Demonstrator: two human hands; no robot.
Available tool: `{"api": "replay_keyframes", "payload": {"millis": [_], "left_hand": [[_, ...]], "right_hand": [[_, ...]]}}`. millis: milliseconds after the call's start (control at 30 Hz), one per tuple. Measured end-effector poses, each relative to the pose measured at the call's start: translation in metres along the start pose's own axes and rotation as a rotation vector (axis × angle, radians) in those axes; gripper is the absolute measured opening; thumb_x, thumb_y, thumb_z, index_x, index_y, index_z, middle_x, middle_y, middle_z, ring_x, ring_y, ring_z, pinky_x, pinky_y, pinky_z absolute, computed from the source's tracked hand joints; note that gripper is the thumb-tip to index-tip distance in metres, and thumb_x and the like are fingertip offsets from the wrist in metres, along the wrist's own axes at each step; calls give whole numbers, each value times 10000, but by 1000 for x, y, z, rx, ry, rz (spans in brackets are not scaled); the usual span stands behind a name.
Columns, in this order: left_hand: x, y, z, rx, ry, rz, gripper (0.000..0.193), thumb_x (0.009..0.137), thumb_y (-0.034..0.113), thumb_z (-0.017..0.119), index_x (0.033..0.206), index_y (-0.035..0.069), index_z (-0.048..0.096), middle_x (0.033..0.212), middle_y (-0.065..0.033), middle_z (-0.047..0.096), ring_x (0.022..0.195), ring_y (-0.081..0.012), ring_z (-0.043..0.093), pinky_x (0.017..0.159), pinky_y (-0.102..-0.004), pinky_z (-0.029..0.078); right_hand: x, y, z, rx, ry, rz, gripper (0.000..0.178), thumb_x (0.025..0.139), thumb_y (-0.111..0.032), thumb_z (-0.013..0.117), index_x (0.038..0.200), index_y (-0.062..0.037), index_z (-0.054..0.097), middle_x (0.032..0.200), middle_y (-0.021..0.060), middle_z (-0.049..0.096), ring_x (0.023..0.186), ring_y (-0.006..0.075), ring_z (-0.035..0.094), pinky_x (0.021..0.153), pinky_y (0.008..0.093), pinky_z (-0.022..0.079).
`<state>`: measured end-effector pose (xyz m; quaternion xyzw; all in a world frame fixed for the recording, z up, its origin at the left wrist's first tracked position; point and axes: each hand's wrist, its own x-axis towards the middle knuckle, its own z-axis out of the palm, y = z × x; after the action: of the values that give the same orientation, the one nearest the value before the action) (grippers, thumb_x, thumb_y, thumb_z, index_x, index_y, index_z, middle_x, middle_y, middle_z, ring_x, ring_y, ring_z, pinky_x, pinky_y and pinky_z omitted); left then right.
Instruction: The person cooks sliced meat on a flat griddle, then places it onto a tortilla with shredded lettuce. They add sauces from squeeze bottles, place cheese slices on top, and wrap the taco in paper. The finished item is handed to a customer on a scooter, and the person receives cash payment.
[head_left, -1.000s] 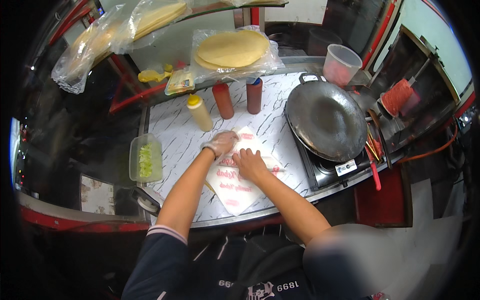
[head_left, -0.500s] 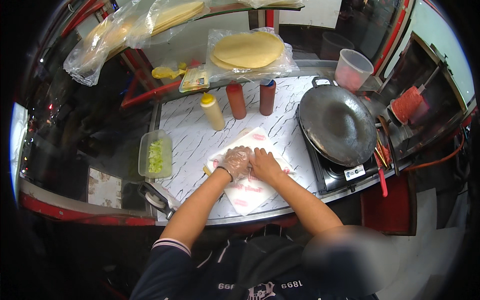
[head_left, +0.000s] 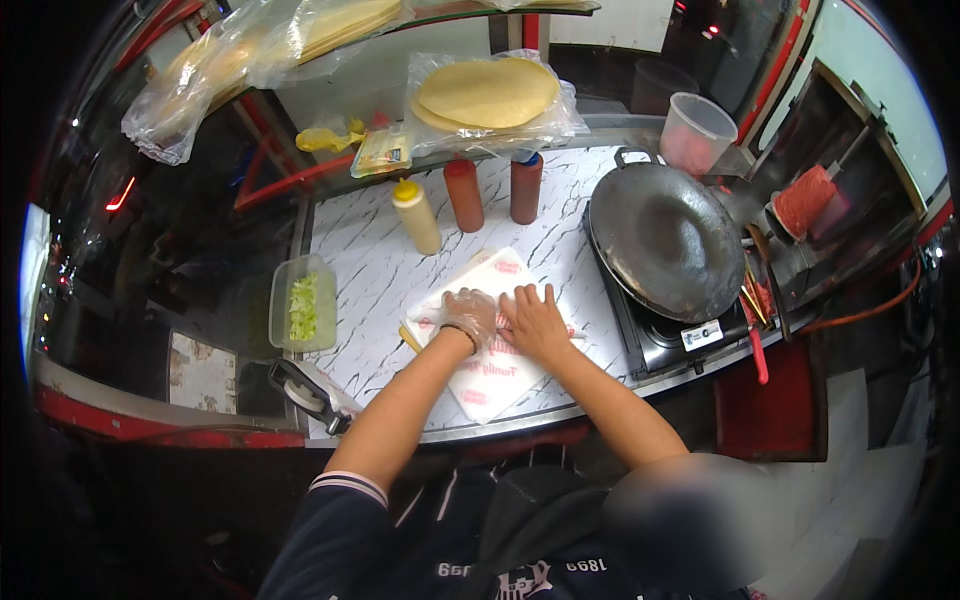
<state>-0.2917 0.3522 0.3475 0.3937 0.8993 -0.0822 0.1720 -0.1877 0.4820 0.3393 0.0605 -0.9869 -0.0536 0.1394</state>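
Two hands flat on a folded sheet of white paper with red print (head_left: 485,385), on a white, dark-veined counter (head_left: 370,290)
The left hand (head_left: 470,315), in a clear plastic glove, lies on the paper's upper middle; whether its fingers pinch anything, I cannot tell. Just beside it, the bare right hand (head_left: 535,325) rests with fingers spread apart. Beyond stands a cream squeeze bottle with a yellow cap (head_left: 417,222); to the right, a round black metal pan (head_left: 668,240)

From where I stand, the left hand (head_left: 470,316) and right hand (head_left: 533,325) hide part of the paper (head_left: 487,376), which mostly covers something yellow (head_left: 409,339).
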Motion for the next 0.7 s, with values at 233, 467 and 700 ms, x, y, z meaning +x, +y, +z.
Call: {"api": "replay_keyframes", "payload": {"millis": [233, 467, 700], "left_hand": [[-44, -19, -12, -80, 316, -91, 590, 851, 447, 725, 1306, 80, 646, 1465, -154, 531, 1369, -364, 475, 1053, -627, 382], [-81, -85, 32, -1688, -164, -539, 494, 1008, 456, 585, 1206, 5, 624, 1190, -223, 681, 948, -335, 711, 834, -438, 592], [-29, -114, 67, -1791, 130, -629, 430, 1045, 308, 505, 1020, -94, 657, 890, -194, 740, 654, -254, 721, 582, -329, 619]], "right_hand": [[-10, -29, 15, -83, -14, -55, 492, 878, -184, 598, 1286, 91, 583, 1063, 140, 621, 1032, 262, 589, 928, 396, 487], [10, -45, 25, -148, -87, -19, 572, 951, -149, 567, 1515, -99, 487, 1109, 227, 635, 912, 354, 671, 750, 441, 574], [32, -75, 10, -253, -332, 12, 731, 1006, -136, 529, 1626, -432, 280, 1121, 275, 612, 836, 413, 694, 761, 549, 601]]}}
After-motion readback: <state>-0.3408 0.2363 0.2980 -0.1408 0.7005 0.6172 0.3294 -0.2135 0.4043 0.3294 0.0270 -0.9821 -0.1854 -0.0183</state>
